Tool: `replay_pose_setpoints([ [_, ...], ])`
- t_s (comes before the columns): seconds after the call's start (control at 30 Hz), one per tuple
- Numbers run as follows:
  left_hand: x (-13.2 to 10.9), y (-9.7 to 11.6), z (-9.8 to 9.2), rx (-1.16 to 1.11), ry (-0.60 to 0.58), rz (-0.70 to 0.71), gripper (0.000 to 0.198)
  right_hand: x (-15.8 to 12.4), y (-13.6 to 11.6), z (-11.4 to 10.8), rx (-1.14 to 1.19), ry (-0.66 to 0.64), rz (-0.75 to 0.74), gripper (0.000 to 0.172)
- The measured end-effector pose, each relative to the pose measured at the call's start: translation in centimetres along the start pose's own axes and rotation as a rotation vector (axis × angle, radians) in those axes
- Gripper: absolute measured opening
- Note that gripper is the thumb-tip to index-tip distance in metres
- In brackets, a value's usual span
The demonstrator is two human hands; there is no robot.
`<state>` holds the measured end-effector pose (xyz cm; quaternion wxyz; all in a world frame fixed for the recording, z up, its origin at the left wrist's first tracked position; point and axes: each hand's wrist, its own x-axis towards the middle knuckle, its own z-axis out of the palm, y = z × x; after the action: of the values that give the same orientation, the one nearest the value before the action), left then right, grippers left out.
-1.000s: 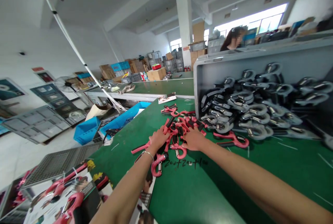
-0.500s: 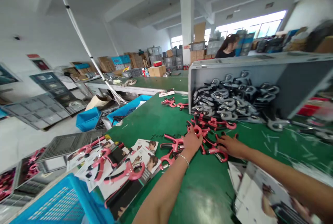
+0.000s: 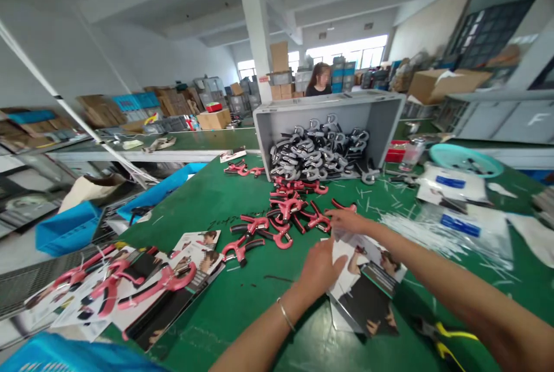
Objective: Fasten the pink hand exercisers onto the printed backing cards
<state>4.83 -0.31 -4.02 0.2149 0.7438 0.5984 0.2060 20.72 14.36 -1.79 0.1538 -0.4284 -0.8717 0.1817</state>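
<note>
My left hand (image 3: 321, 267) is closed on the left edge of a small stack of printed cards (image 3: 370, 297), its thumb lying over the top card. At the upper edge of the same stack, my right hand (image 3: 351, 223) grips the cards near the corner, its fingertips partly hidden. Just beyond the fingers lies a pile of pink-and-black hand grips (image 3: 288, 207). More pink hand grips (image 3: 168, 281), fastened to printed cards, lie at the left. Yellow-handled cutting pliers (image 3: 441, 334) rest on the table below my right forearm.
A grey crate (image 3: 392, 130) on its side holds many grey hand grips (image 3: 309, 156). White plastic ties (image 3: 424, 236) are scattered to the right, near plastic bags (image 3: 471, 228) and a turquoise basin (image 3: 465, 156). Blue crates (image 3: 69, 228) stand at the left. A person (image 3: 320, 81) is behind the crate.
Both hands have left the pile of pink hand grips and moved back and right to the printed cards. The view has turned to the right, bringing the ties and pliers into sight.
</note>
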Motion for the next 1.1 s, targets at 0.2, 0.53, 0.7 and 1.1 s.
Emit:
replay_pose_setpoints([
  [0.2, -3.7, 0.4, 3.3, -0.151, 0.007, -0.051, 0.06, -11.2, 5.5, -2.3, 0.25, 0.312, 0.285, 0.05],
  [0.53, -10.2, -0.2, 3.2, -0.368, 0.018, -0.267, 0.064, -13.1, 2.4, 9.0, 0.256, 0.434, 0.382, 0.052],
  [0.7, -11.3, -1.3, 3.2, -0.56, 0.005, -0.286, 0.079, -11.9, 0.5, 9.2, 0.183, 0.381, 0.316, 0.048],
  [1.1, -7.1, -3.3, 4.2, -0.564, 0.086, -0.262, 0.072, -4.6, 4.9, 2.4, -0.056, 0.094, 0.49, 0.031],
])
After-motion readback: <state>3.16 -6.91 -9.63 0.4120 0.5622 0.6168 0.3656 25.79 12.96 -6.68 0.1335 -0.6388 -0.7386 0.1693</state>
